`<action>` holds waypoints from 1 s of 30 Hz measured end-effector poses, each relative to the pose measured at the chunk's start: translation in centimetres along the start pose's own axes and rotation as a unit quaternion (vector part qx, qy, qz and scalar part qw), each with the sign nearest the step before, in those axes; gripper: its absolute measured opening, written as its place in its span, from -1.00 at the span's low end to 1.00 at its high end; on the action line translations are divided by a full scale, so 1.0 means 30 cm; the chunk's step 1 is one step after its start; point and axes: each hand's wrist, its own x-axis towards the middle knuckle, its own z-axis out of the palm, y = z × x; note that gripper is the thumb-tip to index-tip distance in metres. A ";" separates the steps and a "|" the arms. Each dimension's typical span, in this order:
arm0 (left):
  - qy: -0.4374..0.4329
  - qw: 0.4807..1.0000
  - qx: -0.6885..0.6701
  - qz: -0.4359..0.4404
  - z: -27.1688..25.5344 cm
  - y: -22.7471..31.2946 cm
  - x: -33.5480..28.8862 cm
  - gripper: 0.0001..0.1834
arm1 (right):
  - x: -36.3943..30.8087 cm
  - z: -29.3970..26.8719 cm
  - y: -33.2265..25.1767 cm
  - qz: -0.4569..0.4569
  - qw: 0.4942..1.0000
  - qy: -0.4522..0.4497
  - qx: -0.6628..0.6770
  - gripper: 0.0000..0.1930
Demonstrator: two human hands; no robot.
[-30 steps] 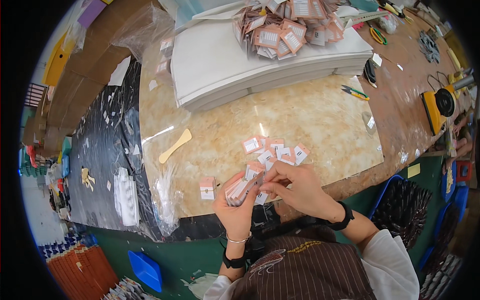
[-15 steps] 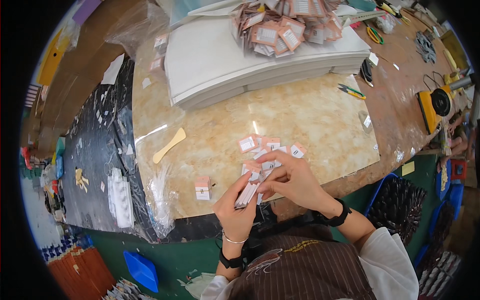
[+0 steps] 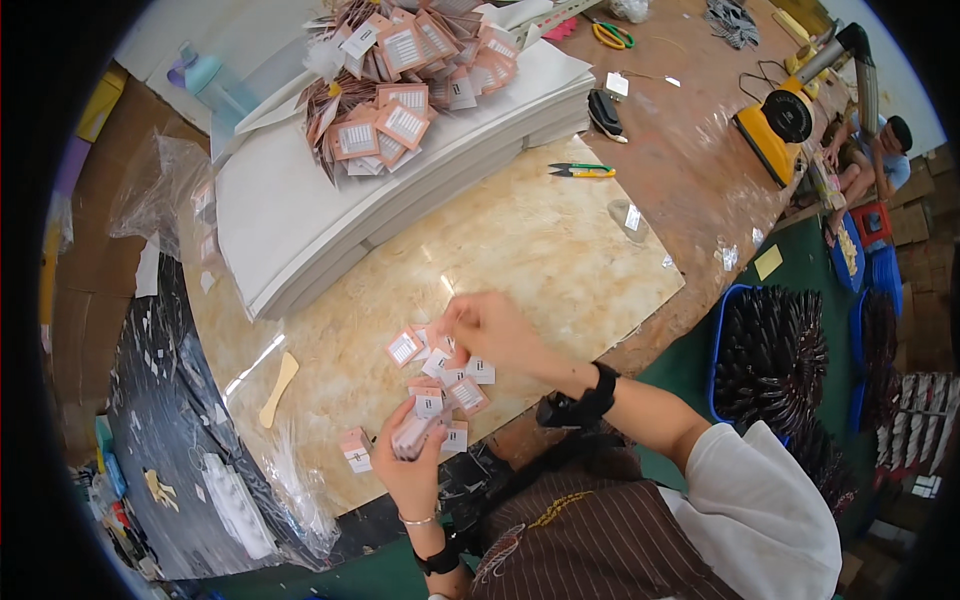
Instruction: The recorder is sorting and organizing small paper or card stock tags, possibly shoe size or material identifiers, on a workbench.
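My left hand [image 3: 403, 452] is closed around a stack of small pink-and-white paper tags [image 3: 428, 403], held just above the table. My right hand [image 3: 492, 328] is over the loose pile of the same tags, its fingers curled down and smeared by motion, so I cannot tell whether they hold one. A loose tag [image 3: 404, 347] lies left of those fingertips, and several more overlap below and to the right, among them a pink one [image 3: 467, 396]. Beside my left hand stands a small bundle of tags [image 3: 356, 450] with a thin band around it.
Behind the marbled board [image 3: 520, 240] rises a thick stack of white sheets [image 3: 270, 215], topped by a large heap of tags [image 3: 405, 125]. A cream spatula-like tool [image 3: 279, 390] lies at left, thread snips [image 3: 582, 170] farther back. Blue baskets [image 3: 716, 350] stand right; a person [image 3: 885, 155] sits beyond.
My right hand has moved away from the stack in my left hand, to the loose tags beyond it. My left hand still holds its stack. The whole view has turned and shifted.
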 end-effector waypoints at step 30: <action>0.065 0.951 -0.279 -0.112 0.002 0.085 0.003 -0.60 | -0.227 0.120 -0.128 -0.171 0.953 -0.100 -0.229 -0.71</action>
